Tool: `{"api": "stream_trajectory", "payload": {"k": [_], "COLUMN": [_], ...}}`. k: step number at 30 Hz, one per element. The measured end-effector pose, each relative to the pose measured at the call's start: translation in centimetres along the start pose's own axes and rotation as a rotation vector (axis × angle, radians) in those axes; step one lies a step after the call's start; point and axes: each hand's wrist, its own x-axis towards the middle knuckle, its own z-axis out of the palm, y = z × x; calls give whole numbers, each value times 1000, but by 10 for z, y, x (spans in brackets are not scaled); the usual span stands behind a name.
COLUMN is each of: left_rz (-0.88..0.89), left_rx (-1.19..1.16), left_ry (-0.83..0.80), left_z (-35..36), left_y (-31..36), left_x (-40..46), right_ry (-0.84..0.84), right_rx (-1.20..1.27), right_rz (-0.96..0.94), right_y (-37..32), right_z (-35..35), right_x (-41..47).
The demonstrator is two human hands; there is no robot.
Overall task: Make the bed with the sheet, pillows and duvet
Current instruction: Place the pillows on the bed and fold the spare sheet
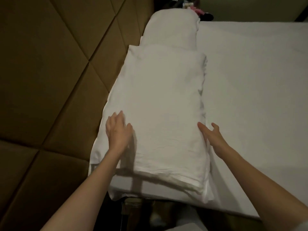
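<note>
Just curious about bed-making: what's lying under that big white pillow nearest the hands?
The near pillow lies on the white sheet, its far end overlapping a second pillow. The sheet beneath it is hidden.

Single head view, looking steeply down and forward from the bed point(250, 80) end (close range); padded headboard point(50, 72) fills left, mattress runs far-right, both forearms enter from near edge.
</note>
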Motion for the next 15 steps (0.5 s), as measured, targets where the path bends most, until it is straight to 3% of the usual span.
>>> {"api": "stream_trajectory", "payload": {"k": [4, 6, 9, 11, 15], "left_rz": [187, 210, 177, 97, 20], "left_rx": [60, 85, 185, 199, -23], "left_ry": [-138, -184, -234, -240, -173], "left_z": [15, 25, 35, 33, 6], "left_y": [43, 58, 74, 86, 113], "left_x": [45, 62, 76, 81, 94], "right_ry": [-68, -171, -360, -463, -579], "right_rx": [68, 184, 405, 518, 592], "right_rz": [36, 176, 209, 166, -28], "right_y": [-31, -40, -65, -91, -166], "right_z": [3, 2, 4, 8, 19], "right_x": [47, 62, 65, 55, 6]}}
